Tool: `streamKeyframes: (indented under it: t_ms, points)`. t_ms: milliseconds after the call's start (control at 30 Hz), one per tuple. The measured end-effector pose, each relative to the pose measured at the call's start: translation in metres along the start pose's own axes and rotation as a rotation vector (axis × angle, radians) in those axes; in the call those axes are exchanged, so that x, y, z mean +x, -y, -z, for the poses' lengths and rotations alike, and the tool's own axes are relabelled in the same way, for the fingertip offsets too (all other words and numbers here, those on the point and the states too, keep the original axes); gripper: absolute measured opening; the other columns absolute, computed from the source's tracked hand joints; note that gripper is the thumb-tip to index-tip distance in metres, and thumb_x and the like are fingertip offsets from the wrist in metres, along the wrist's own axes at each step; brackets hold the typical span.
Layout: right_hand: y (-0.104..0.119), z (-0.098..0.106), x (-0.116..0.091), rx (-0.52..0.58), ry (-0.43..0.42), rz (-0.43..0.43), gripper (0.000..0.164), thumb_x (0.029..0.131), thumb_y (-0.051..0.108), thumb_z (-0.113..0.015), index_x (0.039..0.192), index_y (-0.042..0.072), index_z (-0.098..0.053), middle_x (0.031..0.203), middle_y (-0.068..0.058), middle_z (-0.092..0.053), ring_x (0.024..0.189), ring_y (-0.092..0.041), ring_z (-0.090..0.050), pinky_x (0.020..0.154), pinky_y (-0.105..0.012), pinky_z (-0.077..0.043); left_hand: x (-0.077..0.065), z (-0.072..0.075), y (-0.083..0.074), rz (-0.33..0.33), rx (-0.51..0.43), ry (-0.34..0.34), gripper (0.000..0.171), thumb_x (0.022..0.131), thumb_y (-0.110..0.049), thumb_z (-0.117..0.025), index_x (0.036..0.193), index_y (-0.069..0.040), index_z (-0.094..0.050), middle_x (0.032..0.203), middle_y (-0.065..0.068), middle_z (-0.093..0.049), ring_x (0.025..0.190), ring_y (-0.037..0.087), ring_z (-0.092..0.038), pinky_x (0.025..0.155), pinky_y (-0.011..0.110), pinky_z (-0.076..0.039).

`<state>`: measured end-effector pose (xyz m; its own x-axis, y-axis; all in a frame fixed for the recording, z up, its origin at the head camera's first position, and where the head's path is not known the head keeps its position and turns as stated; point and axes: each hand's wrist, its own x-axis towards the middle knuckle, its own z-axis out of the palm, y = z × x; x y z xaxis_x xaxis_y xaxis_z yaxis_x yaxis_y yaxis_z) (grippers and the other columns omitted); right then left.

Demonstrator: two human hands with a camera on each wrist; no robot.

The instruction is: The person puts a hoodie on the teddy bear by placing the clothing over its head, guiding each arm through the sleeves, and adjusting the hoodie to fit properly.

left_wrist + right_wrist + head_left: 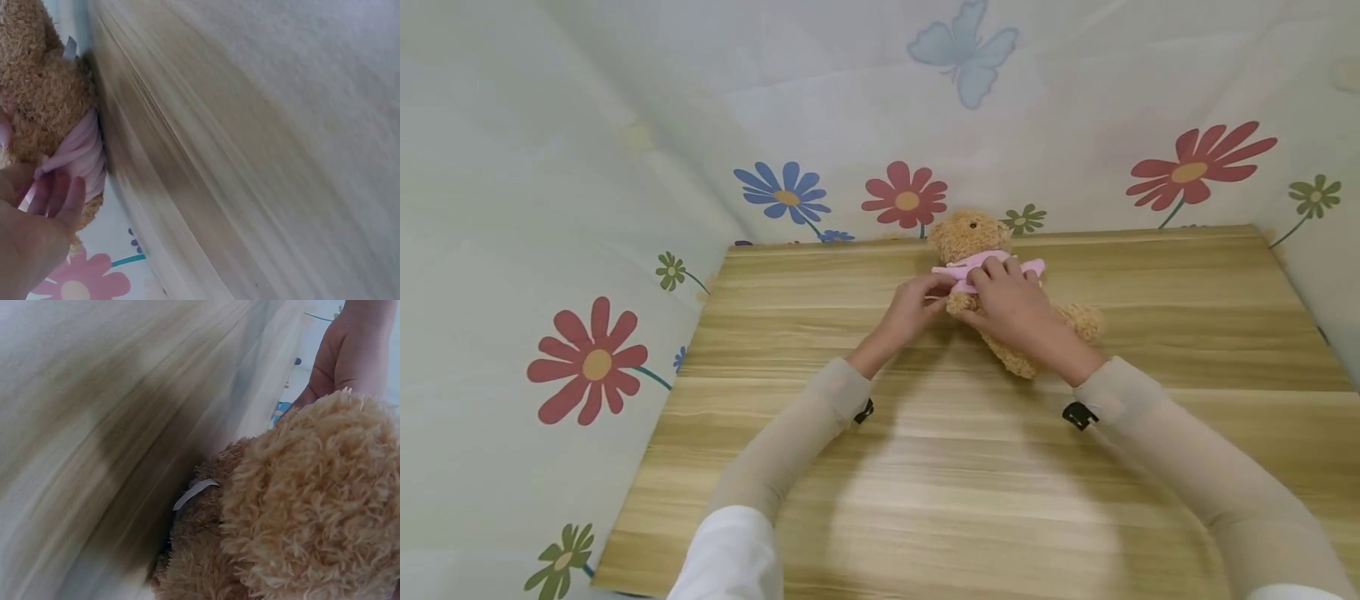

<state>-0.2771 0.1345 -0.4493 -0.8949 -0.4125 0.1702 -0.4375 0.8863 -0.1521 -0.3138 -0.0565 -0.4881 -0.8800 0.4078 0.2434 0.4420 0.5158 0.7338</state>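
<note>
Teddy bear [964,236] lies on the wooden counter [985,483] in a pink shirt [970,266]; left hand [914,305] pinches the shirt's edge, right hand [1015,305] holds the bear's front, fingers bent

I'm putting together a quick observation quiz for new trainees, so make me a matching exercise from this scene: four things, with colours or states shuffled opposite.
1. Teddy bear
2. Bear's top
3. Left hand
4. Printed butterfly

A. Pinching fabric
B. Pale blue
C. Tan and furry
D. Pink

Right pairs: 1-C, 2-D, 3-A, 4-B
</note>
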Motion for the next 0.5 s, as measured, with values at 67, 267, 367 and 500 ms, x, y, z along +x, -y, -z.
streamKeyframes:
  t_ms: [67,267,367,500]
  points:
    - [0.0007,-0.0013,0.0014,-0.001,-0.005,-0.007,0.053,0.084,0.058,-0.061,0.111,0.013,-0.054,0.112,-0.008,-0.048,0.102,-0.032,-0.042,0.073,-0.050,-0.037,-0.0010,-0.0003,-0.0001,-0.014,0.048,-0.037,0.021,0.093,-0.006,-0.058,0.111,-0.010,-0.067,0.108,0.003,-0.067,0.093,0.011,-0.063,0.079,0.019,-0.050]
    - [-0.0015,-0.0012,0.0037,0.052,0.007,0.002,0.054,0.082,0.055,-0.064,0.116,0.013,-0.059,0.114,-0.007,-0.053,0.105,-0.030,-0.044,0.075,-0.051,-0.040,-0.0036,0.0002,-0.0050,-0.018,0.088,-0.095,0.013,0.094,-0.011,-0.058,0.100,-0.010,-0.069,0.097,0.003,-0.069,0.081,0.009,-0.063,0.069,0.018,-0.050]
    - [-0.0029,0.0021,0.0034,0.084,0.010,0.007,0.055,0.082,0.052,-0.065,0.117,0.010,-0.060,0.115,-0.010,-0.054,0.105,-0.031,-0.044,0.076,-0.054,-0.040,-0.0027,0.0005,-0.0057,-0.030,0.059,-0.067,0.014,0.090,-0.006,-0.062,0.102,-0.007,-0.069,0.101,0.005,-0.069,0.088,0.010,-0.065,0.075,0.016,-0.050]
    - [-0.0034,0.0030,0.0027,0.119,0.001,0.019,0.049,0.082,0.045,-0.065,0.114,0.009,-0.061,0.113,-0.012,-0.055,0.104,-0.032,-0.045,0.077,-0.053,-0.040,-0.0022,-0.0018,-0.0045,-0.013,0.037,-0.043,0.019,0.088,-0.005,-0.065,0.106,-0.008,-0.069,0.105,0.005,-0.068,0.092,0.011,-0.066,0.078,0.016,-0.050]
